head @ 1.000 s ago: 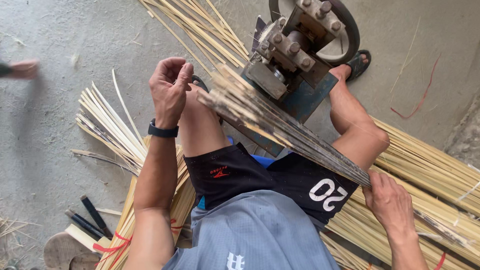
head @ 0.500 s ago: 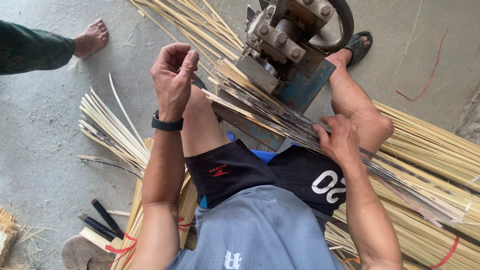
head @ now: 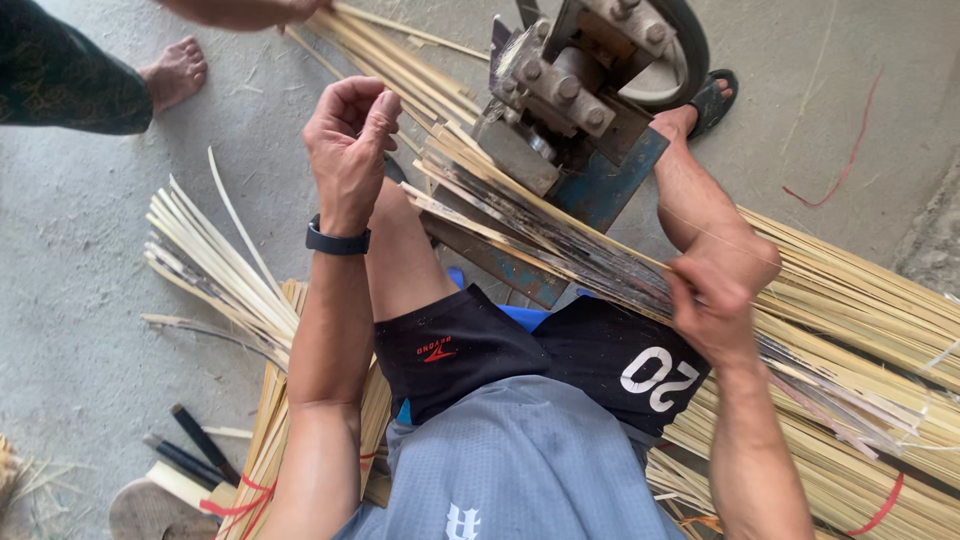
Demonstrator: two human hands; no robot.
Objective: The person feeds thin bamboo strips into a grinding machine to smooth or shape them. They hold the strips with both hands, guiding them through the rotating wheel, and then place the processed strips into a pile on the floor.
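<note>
Item: bamboo strip bundle (head: 560, 240), across lap, front ends at metal splitting machine (head: 570, 90). R hand (head: 715, 300) fingers clenched round bundle mid-length. L hand (head: 348, 150) raised nr machine, fingertips pinched; can't tell on what. Tip: keep strips level w/ feed slot, grip firm, fingers off rollers

Single view only, worn on the head, tilted steeply down over chest and lap toward the concrete floor (head: 80, 300). Close in: grey shirt and dark shorts fill the bottom edge at 6 o'clock, both forearms rising from there into mid-frame. Left hand (head: 345, 150) raised near 11 o'clock, right hand (head: 715, 300) at about 3 o'clock. Metal machine with wheel (head: 590, 90) at 12 to 1 o'clock, near enough to be cropped by the top edge. Another person's bare foot (head: 172, 72) at 10 o'clock, at the upper left. No second view, so no shared part.
</note>
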